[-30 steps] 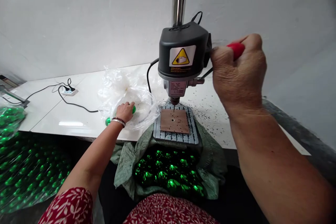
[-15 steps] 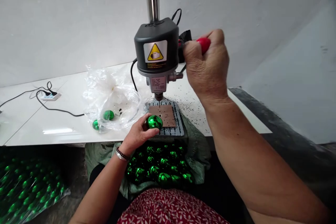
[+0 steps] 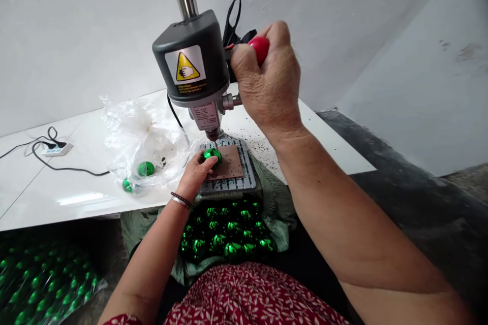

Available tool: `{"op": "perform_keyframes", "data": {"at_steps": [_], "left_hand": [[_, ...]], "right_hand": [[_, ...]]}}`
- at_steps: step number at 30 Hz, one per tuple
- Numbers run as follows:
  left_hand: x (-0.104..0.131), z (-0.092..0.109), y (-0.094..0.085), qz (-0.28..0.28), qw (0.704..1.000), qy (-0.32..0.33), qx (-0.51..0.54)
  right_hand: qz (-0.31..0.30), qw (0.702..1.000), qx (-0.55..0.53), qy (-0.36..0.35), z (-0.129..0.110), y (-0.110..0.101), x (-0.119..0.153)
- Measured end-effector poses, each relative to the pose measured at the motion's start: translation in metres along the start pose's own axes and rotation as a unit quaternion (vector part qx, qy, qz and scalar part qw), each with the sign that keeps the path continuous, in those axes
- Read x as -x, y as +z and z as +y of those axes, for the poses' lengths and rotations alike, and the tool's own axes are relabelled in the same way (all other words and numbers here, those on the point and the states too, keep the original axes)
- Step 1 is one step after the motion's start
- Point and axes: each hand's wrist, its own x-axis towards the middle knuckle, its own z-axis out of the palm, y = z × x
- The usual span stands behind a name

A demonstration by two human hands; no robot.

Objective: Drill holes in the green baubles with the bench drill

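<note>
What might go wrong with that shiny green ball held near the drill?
The left hand has its fingers close to the drill bit; a slip might hurt them. The smooth green ball could twist in that grip. If the right hand pulls the red handle too soon, the bit might land off-centre.

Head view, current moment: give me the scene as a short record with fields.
Left grip: closed on a green ball
Right grip: closed on the red knob of the drill press
Held ball: at the left part of the brown board; contact with the drill unclear
Loose balls: two, at the clear plastic bag
Lower batch: many green balls, green sacking around them
Power strip: on the white table, left
</note>
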Motion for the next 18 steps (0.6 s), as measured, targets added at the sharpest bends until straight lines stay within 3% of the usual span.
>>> {"op": "perform_keyframes", "data": {"at_steps": [10, 18], "left_hand": [[-0.006, 0.001, 0.003, 0.007, 0.994, 0.029, -0.11], [-0.005, 0.015, 0.012, 0.015, 0.951, 0.1, -0.292]], "right_hand": [[-0.004, 1.0, 0.005, -0.01, 0.001, -0.001, 0.0], [-0.016, 1.0, 0.014, -0.002, 0.001, -0.001, 0.0]]}}
